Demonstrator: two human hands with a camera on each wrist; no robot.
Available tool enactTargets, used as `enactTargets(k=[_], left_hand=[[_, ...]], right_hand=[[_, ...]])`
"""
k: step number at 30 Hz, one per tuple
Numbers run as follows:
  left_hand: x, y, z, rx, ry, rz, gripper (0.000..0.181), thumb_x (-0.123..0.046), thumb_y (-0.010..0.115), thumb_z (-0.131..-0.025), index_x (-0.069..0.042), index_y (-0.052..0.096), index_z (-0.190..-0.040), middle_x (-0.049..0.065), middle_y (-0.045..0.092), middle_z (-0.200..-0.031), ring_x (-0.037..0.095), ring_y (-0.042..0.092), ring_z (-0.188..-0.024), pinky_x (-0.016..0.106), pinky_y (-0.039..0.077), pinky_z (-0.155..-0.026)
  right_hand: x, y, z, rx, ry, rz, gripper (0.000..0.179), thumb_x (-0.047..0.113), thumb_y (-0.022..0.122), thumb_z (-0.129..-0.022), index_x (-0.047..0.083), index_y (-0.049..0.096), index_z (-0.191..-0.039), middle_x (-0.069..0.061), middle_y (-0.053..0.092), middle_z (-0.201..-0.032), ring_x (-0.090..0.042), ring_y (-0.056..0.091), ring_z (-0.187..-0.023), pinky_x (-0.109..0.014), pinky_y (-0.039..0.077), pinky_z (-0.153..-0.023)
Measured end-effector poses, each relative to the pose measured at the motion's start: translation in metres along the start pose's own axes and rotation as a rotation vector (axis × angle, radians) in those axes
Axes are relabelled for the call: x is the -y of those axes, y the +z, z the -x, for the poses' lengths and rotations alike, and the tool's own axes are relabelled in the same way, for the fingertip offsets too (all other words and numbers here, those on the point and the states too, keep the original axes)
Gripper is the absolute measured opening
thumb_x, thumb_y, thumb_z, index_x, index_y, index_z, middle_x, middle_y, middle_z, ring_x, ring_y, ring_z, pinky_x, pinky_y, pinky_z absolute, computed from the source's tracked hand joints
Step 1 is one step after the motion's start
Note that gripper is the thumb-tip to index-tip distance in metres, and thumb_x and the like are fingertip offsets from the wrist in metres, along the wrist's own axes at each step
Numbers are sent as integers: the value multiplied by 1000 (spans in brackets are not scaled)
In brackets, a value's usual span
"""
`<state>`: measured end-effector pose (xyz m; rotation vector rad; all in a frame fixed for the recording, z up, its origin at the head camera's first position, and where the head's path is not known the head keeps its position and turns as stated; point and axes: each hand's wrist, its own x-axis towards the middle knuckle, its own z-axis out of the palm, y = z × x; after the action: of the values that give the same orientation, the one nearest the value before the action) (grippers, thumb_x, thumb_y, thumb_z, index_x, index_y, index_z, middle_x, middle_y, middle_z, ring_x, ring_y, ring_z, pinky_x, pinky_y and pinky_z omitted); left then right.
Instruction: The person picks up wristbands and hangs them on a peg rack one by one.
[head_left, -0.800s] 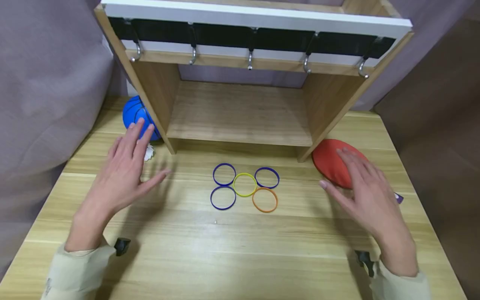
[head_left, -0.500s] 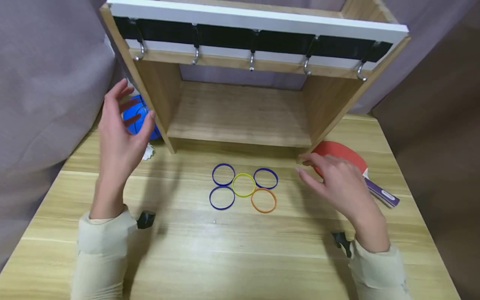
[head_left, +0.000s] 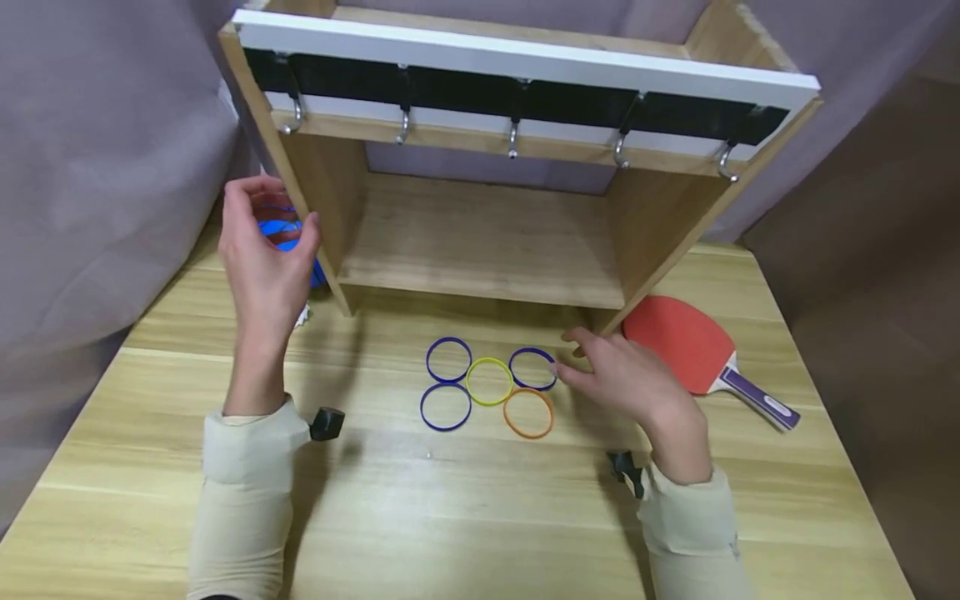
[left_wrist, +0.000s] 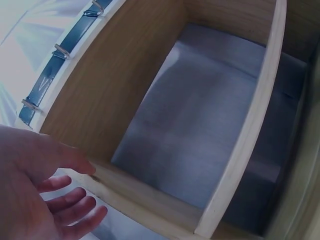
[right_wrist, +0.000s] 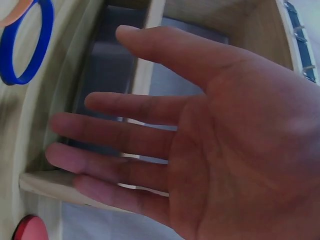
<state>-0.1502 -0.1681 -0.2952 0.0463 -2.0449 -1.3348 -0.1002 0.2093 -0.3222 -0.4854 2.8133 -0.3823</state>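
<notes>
Left hand (head_left: 266, 258), fingers loosely parted, brackets shelf panel (head_left: 330, 183), contact unclear; blue ring (right_wrist: 48, 25) lies near the empty, outspread right hand (head_left: 637, 379).

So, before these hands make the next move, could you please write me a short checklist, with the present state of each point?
1. Left hand firm on the shelf: cannot tell; it is at the left panel, but firmness does not show.
2. Right hand holding nothing: ok; its fingers are spread.
3. Five rings flat on the table: ok, lying in one group.
4. Hooks free: ok, nothing hangs on them.
5. Paddle clear of the shelf: cannot tell; its edge meets the right panel in the head view.
6. Ball fully visible: not ok, the left hand partly covers it.
</notes>
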Motion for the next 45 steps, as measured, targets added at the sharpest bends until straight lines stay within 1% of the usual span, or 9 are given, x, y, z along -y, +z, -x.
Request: enactTargets(k=[7, 10, 14, 20, 23, 29, 36, 42, 45], left_hand=[[2, 5, 0, -20, 15, 10, 32, -9, 72, -85, -5, 55, -112, 0, 57, -99, 12, 60, -85, 19, 55, -71], [3, 6, 0, -27, 20, -1, 31, -9, 72, -86, -4, 55, -111, 0, 57, -99, 11, 60, -84, 19, 55, -71], [3, 7, -1, -32, 9, -19, 32, -5, 71, -86, -1, 55, -113, 5, 58, -100, 15, 60, -84, 18, 54, -70], [5, 9, 0, -30, 5, -4, 35, -5, 72, -85, 0, 55, -115, 6, 59, -101, 14, 60, -83, 18, 54, -69], [6, 10, 1, -31, 12, 16, 34, -7, 73, -85, -3, 55, -114, 4, 59, -99, 12, 60, -82, 19, 55, -70], [5, 10, 2, -45, 30, 31, 31, -6, 71, -85, -4, 55, -110, 3, 57, -95, 13, 60, -81, 21, 55, -69], [5, 8, 1, -54, 13, 23, 29, -8, 72, -85, -4, 55, -109, 3, 57, -94, 16, 60, -81, 21, 55, -69], [7, 6, -1, -63, 15, 15, 32, -10, 73, -85, -4, 56, -110, 3, 57, -95, 14, 60, -81, 21, 55, -69], [8, 6, -1, -61, 15, 15, 32, -10, 74, -85, -4, 56, -110, 3, 58, -96, 13, 60, -82, 21, 55, -69]], right_hand=[[-9, 8, -6, 12, 2, -28, 51, 39, 64, -94, 5, 55, -131, -13, 68, -114, -15, 65, -79, -37, 55, -69], [-13, 13, -9, 17, 3, -36, 52, 40, 63, -94, 5, 56, -131, -12, 67, -115, -19, 65, -87, -39, 55, -73], [-17, 22, -17, 29, 6, -36, 51, 38, 63, -94, 4, 57, -131, -11, 67, -115, -23, 64, -97, -42, 55, -77], [-18, 37, -28, 37, -22, -23, 43, 33, 67, -92, 4, 61, -123, -3, 64, -94, -18, 55, -77, -31, 48, -60], [-19, 41, -30, 34, -25, -14, 39, 33, 67, -92, 5, 62, -119, 0, 60, -86, -18, 54, -75, -30, 46, -58], [-18, 44, -32, 21, -31, -2, 37, 32, 67, -92, 6, 63, -118, 1, 59, -85, -18, 54, -76, -31, 46, -60], [-18, 44, -38, 30, -25, -9, 38, 31, 68, -92, 5, 63, -119, 0, 59, -85, -18, 54, -75, -30, 46, -59], [-25, 43, -43, 20, -42, -75, 39, 26, 70, -91, 3, 62, -122, 0, 64, -85, -16, 57, -73, -29, 49, -58], [-28, 44, -45, 6, -61, -99, 33, 23, 71, -91, 3, 64, -117, -1, 65, -85, -14, 59, -73, -28, 51, -60]])
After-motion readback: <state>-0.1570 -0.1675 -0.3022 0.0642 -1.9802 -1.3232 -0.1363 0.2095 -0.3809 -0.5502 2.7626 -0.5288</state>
